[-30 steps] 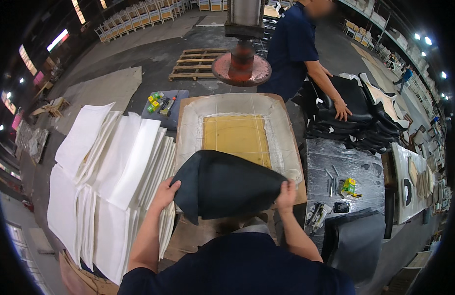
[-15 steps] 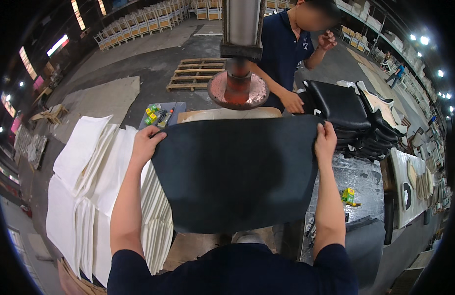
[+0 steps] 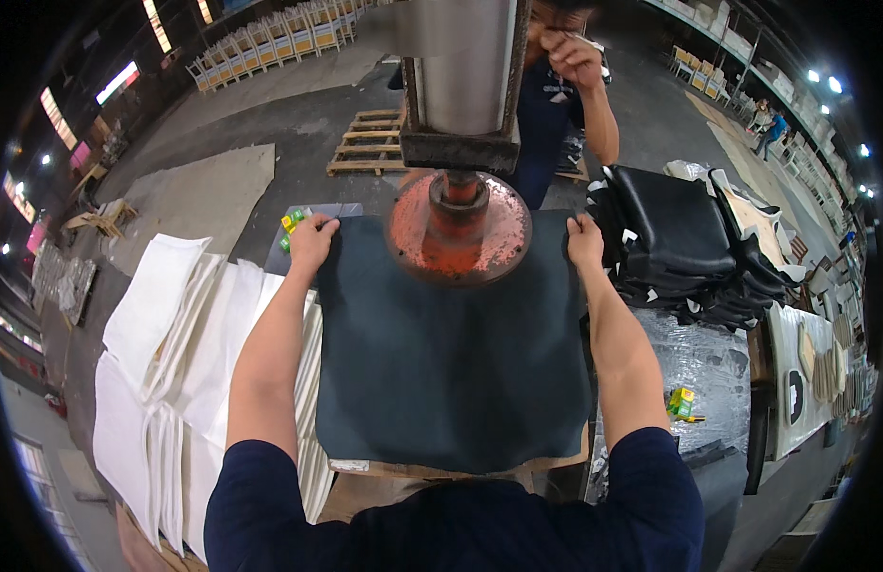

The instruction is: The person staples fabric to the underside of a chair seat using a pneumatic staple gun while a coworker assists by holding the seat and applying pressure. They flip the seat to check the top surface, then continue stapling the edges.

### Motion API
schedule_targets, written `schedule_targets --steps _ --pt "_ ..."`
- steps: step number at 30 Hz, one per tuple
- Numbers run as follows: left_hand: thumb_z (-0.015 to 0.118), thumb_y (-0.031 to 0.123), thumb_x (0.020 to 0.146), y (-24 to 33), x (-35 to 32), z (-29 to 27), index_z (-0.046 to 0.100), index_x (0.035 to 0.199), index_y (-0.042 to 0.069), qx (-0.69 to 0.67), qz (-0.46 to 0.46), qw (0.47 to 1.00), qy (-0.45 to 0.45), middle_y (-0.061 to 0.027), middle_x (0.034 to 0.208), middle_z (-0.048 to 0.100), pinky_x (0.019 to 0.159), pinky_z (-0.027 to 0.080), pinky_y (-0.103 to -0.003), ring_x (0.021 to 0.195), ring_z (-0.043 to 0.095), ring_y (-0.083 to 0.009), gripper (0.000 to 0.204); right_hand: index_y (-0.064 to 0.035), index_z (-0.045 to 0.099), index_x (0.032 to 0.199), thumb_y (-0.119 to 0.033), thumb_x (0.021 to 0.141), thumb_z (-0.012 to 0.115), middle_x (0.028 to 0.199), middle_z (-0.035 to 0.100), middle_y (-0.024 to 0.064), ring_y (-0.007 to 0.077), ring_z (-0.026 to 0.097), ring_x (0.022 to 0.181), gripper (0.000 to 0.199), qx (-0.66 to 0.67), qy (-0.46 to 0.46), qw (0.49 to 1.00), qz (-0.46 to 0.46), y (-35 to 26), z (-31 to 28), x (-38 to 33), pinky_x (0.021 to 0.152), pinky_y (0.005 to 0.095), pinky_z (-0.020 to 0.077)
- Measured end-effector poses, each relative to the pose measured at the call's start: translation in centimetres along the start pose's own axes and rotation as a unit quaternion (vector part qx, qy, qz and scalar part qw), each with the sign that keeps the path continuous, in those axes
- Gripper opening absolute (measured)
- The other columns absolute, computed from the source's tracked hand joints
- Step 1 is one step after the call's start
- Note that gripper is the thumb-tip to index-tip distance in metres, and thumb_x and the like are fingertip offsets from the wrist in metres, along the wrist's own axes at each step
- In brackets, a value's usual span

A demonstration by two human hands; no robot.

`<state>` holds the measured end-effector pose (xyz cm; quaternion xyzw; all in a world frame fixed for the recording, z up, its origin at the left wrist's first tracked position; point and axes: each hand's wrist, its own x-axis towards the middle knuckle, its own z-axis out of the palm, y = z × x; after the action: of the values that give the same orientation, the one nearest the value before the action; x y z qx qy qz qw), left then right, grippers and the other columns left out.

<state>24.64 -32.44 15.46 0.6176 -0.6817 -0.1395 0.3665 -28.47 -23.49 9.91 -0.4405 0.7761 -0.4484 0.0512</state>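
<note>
A dark sheet of leather-like material [image 3: 441,381] lies spread over a board [image 3: 556,462], whose pale edge shows along the near side. My left hand [image 3: 313,240] pinches the sheet's far left corner, and my right hand [image 3: 584,240] grips its far right corner. Between my hands, the round red press plate [image 3: 461,234] with worn paint hangs over the far part of the sheet, below a thick metal cylinder [image 3: 461,76]. Whether the plate touches the sheet, I cannot tell.
White padding sheets [image 3: 174,381] are stacked at the left. Black padded seats [image 3: 670,224] pile up at the right, above a plastic-wrapped surface [image 3: 699,353] with a small green-yellow box [image 3: 682,400]. Behind the press stands a co-worker [image 3: 594,105]; a wooden pallet [image 3: 365,143] lies on the floor.
Both hands have moved forward and closer together, laying the raised sheet over the board and under the plate. The co-worker has drawn an arm back from the black seats.
</note>
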Motion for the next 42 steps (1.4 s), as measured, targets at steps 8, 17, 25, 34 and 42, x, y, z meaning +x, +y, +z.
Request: schedule_targets --steps 8,17,25,34,42 --pt "0.076 0.028 0.107 -9.6 -14.9 -1.0 0.065 0.143 0.001 -0.156 -0.103 0.982 -0.028 -0.0097 0.116 0.077 0.097 0.057 -0.037 0.107 0.072 -0.0218 0.046 -0.0101 0.068 0.15 -0.035 0.109 0.073 0.11 0.077 0.0085 0.019 0.072 0.103 0.048 0.081 -0.091 0.99 0.077 8.3 -8.1 -10.0 0.097 0.035 0.055" --pt "0.075 0.027 0.109 -13.6 -34.5 -9.0 0.068 0.137 0.002 -0.338 -0.364 0.821 -0.28 -0.0032 0.111 0.074 0.096 0.054 -0.033 0.102 0.067 -0.0103 0.038 -0.0017 0.072 0.137 -0.035 0.109 0.075 0.107 0.073 0.0019 0.0118 0.064 0.093 0.043 0.117 -0.158 0.922 0.332 11.5 -16.1 -34.5 0.086 0.0287 0.0504" --pt "0.073 0.016 0.11 -14.5 -33.2 -6.7 0.071 0.122 0.001 -0.399 -0.302 0.839 -0.214 -0.0052 0.117 0.078 0.1 0.054 -0.03 0.105 0.07 -0.0121 0.019 -0.0039 0.073 0.102 -0.023 0.109 0.075 0.09 0.07 -0.0015 0.0085 0.059 0.081 0.021 0.101 -0.066 0.958 0.259 11.6 -12.1 -32.9 0.075 0.0284 0.0482" --pt "0.074 0.018 0.11 -13.6 -33.7 -3.7 0.068 0.106 0.005 -0.388 -0.319 0.859 -0.1 0.0001 0.096 0.072 0.081 0.053 -0.028 0.088 0.063 -0.0081 0.014 -0.0042 0.073 0.097 -0.025 0.108 0.076 0.085 0.069 -0.0024 0.0087 0.057 0.08 0.024 0.077 -0.029 0.971 0.223 13.2 -11.8 -32.5 0.074 0.0291 0.0476" --pt "0.074 0.015 0.108 -12.8 -33.9 -3.9 0.068 0.116 0.004 -0.418 -0.307 0.845 -0.134 -0.0031 0.103 0.075 0.085 0.055 -0.03 0.093 0.068 -0.0111 0.015 -0.0029 0.074 0.097 -0.027 0.107 0.077 0.085 0.069 -0.0013 0.0109 0.058 0.079 0.026 0.073 -0.043 0.972 0.219 14.2 -11.9 -32.0 0.073 0.0321 0.0479"
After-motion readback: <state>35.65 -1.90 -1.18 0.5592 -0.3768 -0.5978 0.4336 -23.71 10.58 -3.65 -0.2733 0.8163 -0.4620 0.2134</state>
